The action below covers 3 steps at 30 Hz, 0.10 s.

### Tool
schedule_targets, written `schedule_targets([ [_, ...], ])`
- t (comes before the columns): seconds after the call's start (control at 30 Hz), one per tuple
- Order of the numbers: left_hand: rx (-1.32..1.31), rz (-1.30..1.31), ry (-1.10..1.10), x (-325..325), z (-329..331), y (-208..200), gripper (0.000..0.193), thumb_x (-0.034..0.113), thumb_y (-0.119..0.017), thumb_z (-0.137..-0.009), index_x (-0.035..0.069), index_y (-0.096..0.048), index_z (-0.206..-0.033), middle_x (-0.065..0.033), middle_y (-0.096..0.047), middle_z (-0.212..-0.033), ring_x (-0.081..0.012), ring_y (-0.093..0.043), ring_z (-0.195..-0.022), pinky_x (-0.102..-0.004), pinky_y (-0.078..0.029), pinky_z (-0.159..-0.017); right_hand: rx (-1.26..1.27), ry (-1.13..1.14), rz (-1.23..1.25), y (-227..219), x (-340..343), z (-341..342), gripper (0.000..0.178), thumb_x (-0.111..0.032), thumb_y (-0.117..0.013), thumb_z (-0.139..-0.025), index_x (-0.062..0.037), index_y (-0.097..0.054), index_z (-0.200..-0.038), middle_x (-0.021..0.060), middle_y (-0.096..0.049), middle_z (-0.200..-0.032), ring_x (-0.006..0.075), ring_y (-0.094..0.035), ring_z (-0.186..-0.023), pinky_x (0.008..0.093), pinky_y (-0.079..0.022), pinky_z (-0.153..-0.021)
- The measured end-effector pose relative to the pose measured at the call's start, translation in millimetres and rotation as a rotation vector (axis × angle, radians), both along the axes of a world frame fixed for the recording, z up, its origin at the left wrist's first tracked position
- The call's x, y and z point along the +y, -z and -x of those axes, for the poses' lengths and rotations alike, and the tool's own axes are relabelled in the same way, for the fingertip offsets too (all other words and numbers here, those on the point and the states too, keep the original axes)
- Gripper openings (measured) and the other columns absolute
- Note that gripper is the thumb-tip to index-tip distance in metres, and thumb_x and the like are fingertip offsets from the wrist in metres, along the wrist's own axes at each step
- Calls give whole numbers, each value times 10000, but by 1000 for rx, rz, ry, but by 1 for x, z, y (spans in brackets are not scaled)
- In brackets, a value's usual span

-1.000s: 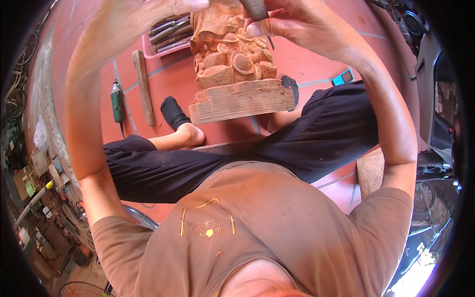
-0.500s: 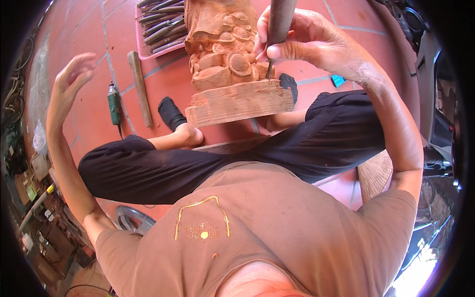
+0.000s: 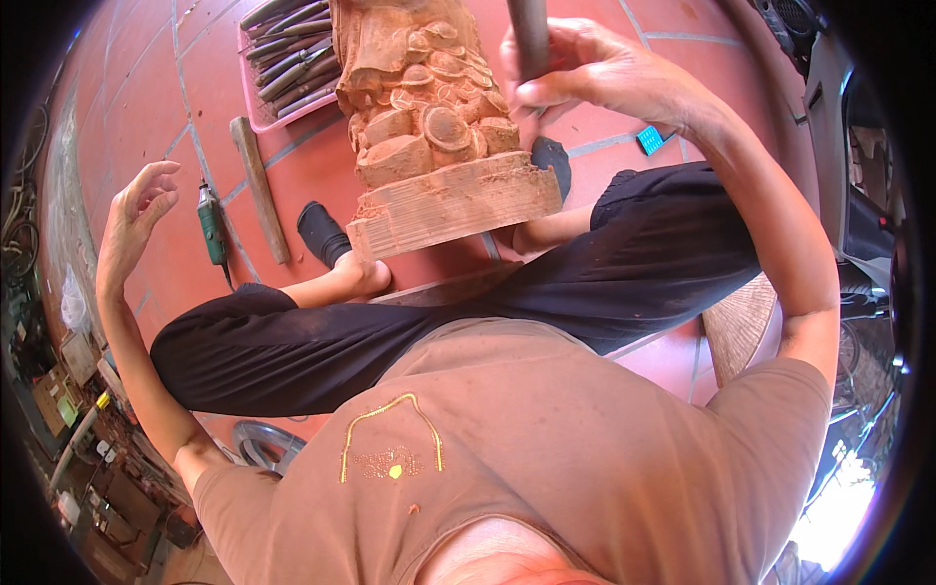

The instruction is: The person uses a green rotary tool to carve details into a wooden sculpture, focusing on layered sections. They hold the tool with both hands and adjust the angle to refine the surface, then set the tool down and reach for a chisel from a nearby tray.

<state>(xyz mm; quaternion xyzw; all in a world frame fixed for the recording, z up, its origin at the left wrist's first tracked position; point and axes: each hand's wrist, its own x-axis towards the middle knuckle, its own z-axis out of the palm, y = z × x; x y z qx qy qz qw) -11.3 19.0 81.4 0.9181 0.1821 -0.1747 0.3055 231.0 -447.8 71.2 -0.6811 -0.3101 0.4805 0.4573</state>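
Observation:
A reddish-brown wood carving (image 3: 419,107) with rounded, coin-like relief stands on the floor between my feet, its rough plank-like base (image 3: 458,207) toward me. My right hand (image 3: 624,83) is closed round the dark handle of a chisel (image 3: 529,39), held upright beside the carving's right side. The chisel's top runs out of the picture, and its blade is hard to make out. Raised out to the left, away from the carving, my left hand (image 3: 135,219) has loosely bent fingers set apart and holds nothing.
A pink tray (image 3: 248,86) full of dark-handled tools sits left of the carving. Nearer lie a wooden bar (image 3: 260,190) and a green corded power tool (image 3: 211,229). A small blue object (image 3: 650,140) rests on the tiles at right. My crossed legs (image 3: 292,351) border the base.
My right hand has lifted the chisel from the carving's base, where its thin blade reached before. The left hand has dropped a little. The whole view has shifted slightly.

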Motion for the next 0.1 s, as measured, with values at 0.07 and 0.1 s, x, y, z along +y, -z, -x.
schedule_targets([
  [0.07,3,19,5,0,-1,0,353,136,-655,-952,58,-593,-1291,-15,-579,-1020,-115,-562,-938,-291,-475,-866,-94,26,46,4,-12,-13,236,-110,-706,-928,-81,-605,-1138,44,-695,-1051,164,-682,-1012,348,-566,-909],
  [0.1,7,25,7,0,-3,-2,361,148,-663,-950,58,-592,-1293,-15,-579,-1022,-117,-563,-941,-294,-476,-868,-90,27,41,6,-13,-14,236,-110,-706,-928,-81,-605,-1138,44,-695,-1051,164,-682,-1012,348,-566,-909],
])
